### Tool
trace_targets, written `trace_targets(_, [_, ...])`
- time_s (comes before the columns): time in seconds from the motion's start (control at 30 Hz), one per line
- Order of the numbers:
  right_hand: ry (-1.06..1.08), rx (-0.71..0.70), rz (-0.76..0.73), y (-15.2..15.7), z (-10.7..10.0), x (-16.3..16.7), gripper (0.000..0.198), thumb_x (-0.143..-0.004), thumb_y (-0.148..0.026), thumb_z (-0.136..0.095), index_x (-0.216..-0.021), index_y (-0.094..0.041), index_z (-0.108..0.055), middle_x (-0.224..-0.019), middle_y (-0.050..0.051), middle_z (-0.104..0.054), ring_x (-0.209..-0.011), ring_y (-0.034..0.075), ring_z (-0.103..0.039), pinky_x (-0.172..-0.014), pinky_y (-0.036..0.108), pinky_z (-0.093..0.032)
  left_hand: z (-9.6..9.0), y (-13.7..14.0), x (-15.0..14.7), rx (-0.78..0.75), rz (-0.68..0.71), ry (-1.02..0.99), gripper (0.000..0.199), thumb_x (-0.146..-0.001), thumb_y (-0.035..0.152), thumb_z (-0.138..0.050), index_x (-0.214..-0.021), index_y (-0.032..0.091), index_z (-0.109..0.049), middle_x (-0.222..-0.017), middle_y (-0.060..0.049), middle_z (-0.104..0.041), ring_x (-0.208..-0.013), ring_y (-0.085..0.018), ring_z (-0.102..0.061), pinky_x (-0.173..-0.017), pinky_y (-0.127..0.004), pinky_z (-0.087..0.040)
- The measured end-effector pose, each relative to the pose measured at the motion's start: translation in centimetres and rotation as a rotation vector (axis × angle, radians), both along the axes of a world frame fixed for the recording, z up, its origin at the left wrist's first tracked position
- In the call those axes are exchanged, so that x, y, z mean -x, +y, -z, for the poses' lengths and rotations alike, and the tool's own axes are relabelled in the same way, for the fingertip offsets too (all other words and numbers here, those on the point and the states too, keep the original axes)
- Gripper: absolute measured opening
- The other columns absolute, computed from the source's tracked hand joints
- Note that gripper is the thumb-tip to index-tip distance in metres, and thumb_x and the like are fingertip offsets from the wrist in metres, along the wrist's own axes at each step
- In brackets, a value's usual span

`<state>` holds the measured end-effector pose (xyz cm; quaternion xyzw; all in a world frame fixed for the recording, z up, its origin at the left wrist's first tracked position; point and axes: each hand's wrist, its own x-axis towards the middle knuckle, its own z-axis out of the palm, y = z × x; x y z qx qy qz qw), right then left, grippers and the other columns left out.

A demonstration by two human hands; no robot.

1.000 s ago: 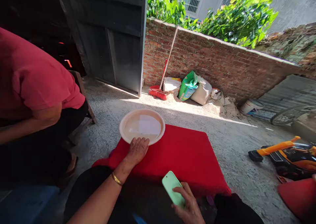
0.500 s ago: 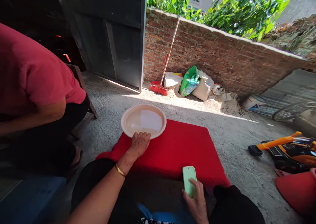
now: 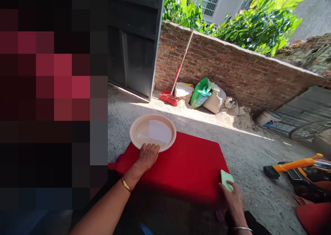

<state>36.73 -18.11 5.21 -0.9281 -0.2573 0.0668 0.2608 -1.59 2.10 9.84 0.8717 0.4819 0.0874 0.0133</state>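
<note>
A round, pale pink basin (image 3: 133, 143) with what looks like water in it rests on the far left part of a red cloth-covered surface (image 3: 191, 162). My left hand (image 3: 148, 157) is closed over the near rim of the basin, knuckles up. At the right edge of the red cover, my right hand (image 3: 232, 195) grips a flat, mint-green rectangular piece (image 3: 227, 179) with rounded corners and a small hole near its far end. Thumb and fingers hold it by its sides; its lower part is hidden by the hand.
A dark metal door (image 3: 137, 48) stands at the left, beside a blurred-out area. Along the brick wall (image 3: 219, 59) are a red broom (image 3: 169, 98), a green sack (image 3: 200, 93) and a pale sack (image 3: 214, 98). An orange-and-black toy vehicle (image 3: 297, 166) sits on the concrete at right.
My right hand has carried the mint-green piece rightward, to the edge of the red cover. My left hand stays on the basin rim. The view has shifted slightly.
</note>
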Motion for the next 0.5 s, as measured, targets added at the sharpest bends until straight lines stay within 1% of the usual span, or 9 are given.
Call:
trace_targets(0.07, [0.003,-0.023,-0.175,0.7,0.9,5.3,0.051,-0.070,-0.056,-0.057,-0.107,-0.023,-0.068,-0.097,0.010,-0.059,-0.095,0.032,-0.062,-0.080,0.044,-0.051,-0.1,0.0,-0.1,0.006,-0.006,0.010,0.025,-0.096,0.019,-0.045,-0.108,0.018,-0.067,-0.100,-0.012,-0.069,-0.098,-0.028,-0.061,-0.087,-0.043,-0.037])
trace_targets(0.1, [0.011,-0.058,-0.312,1.0,1.4,8.4,0.048,-0.073,-0.053,-0.057,-0.110,-0.024,-0.068,-0.102,0.010,-0.059,-0.096,0.030,-0.063,-0.082,0.042,-0.051,-0.1,0.0,-0.1,0.006,-0.010,0.009,0.025,-0.096,0.018,-0.045,-0.108,0.018,-0.067,-0.101,-0.012,-0.070,-0.098,-0.028,-0.062,-0.088,-0.043,-0.037])
trace_targets(0.17, [0.138,-0.086,-0.699,1.4,2.2,14.0,0.039,-0.073,-0.045,-0.062,-0.109,-0.030,-0.069,-0.104,0.005,-0.060,-0.093,0.023,-0.064,-0.082,0.034,-0.051,0.0,0.0,-0.2,-0.003,-0.017,-0.008,0.026,-0.096,0.017,-0.045,-0.109,0.019,-0.067,-0.103,-0.011,-0.070,-0.099,-0.028,-0.062,-0.089,-0.044,-0.037])
trace_targets(0.23, [0.272,-0.057,-1.004,2.2,2.3,17.2,0.037,-0.066,-0.042,-0.071,-0.102,-0.031,-0.072,-0.101,0.002,-0.062,-0.088,0.020,-0.064,-0.076,0.028,-0.051,0.1,0.0,-0.1,-0.008,-0.015,-0.026,0.024,-0.095,0.016,-0.047,-0.109,0.019,-0.067,-0.104,-0.010,-0.070,-0.100,-0.028,-0.062,-0.091,-0.044,-0.037])
trace_targets(0.27, [0.310,-0.056,-1.064,2.7,2.0,17.4,0.038,-0.063,-0.041,-0.074,-0.100,-0.031,-0.073,-0.100,0.001,-0.063,-0.087,0.020,-0.065,-0.074,0.027,-0.051,0.2,0.0,-0.1,-0.013,-0.007,-0.038,0.024,-0.095,0.016,-0.048,-0.108,0.020,-0.067,-0.103,-0.010,-0.070,-0.100,-0.027,-0.061,-0.091,-0.044,-0.037])
trace_targets(0.3, [0.318,-0.086,-1.049,3.2,1.5,16.8,0.037,-0.063,-0.043,-0.074,-0.099,-0.030,-0.074,-0.100,0.002,-0.064,-0.088,0.021,-0.065,-0.074,0.028,-0.051,0.2,-0.1,0.0,-0.024,0.005,-0.055,0.023,-0.095,0.017,-0.049,-0.110,0.020,-0.067,-0.104,-0.009,-0.070,-0.101,-0.027,-0.061,-0.092,-0.044,-0.037])
trace_targets(0.37, [0.255,-0.233,-0.845,4.3,0.3,12.9,0.038,-0.066,-0.048,-0.070,-0.098,-0.029,-0.075,-0.099,0.005,-0.066,-0.091,0.026,-0.066,-0.077,0.034,-0.053,0.4,-0.2,0.1,-0.047,0.030,-0.096,0.023,-0.094,0.019,-0.052,-0.113,0.022,-0.065,-0.105,-0.008,-0.070,-0.102,-0.027,-0.060,-0.092,-0.044,-0.038])
trace_targets(0.43, [0.133,-0.371,-0.549,5.0,-0.7,6.8,0.038,-0.061,-0.055,-0.069,-0.089,-0.029,-0.075,-0.088,0.007,-0.068,-0.086,0.033,-0.067,-0.076,0.044,-0.054,0.6,-0.4,0.2,-0.063,0.043,-0.133,0.024,-0.093,0.021,-0.055,-0.116,0.023,-0.064,-0.107,-0.008,-0.069,-0.104,-0.026,-0.060,-0.092,-0.044,-0.038])
trace_targets(0.5, [0.033,-0.366,-0.292,5.6,-1.3,0.3,0.031,-0.055,-0.059,-0.068,-0.073,-0.034,-0.071,-0.068,0.007,-0.065,-0.071,0.037,-0.065,-0.067,0.052,-0.051,0.8,-0.6,0.1,-0.055,0.041,-0.152,0.022,-0.092,0.022,-0.058,-0.113,0.023,-0.065,-0.107,-0.008,-0.069,-0.104,-0.026,-0.060,-0.093,-0.045,-0.038])
